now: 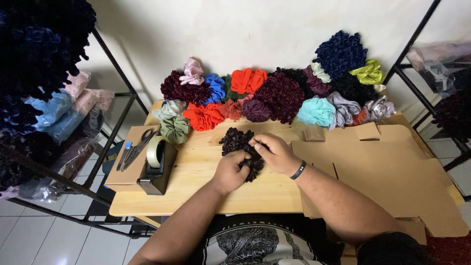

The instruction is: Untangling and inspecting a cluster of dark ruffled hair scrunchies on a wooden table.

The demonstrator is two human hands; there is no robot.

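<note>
Both hands are gripping a dark brown scrunchie [240, 147] at the centre of the frame: the left hand [230, 172] is clutching its lower edge while the right hand [274, 154] is pinching its right side. A row of colourful scrunchies [274, 93] is lying along the wooden table [196, 172] above them.

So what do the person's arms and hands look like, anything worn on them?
Both forearms are bare, with no sleeves in view. The right hand has a narrow black band with a small pale mark around its wrist. The left hand shows no band, watch or glove. No rings can be made out on either hand.
</note>
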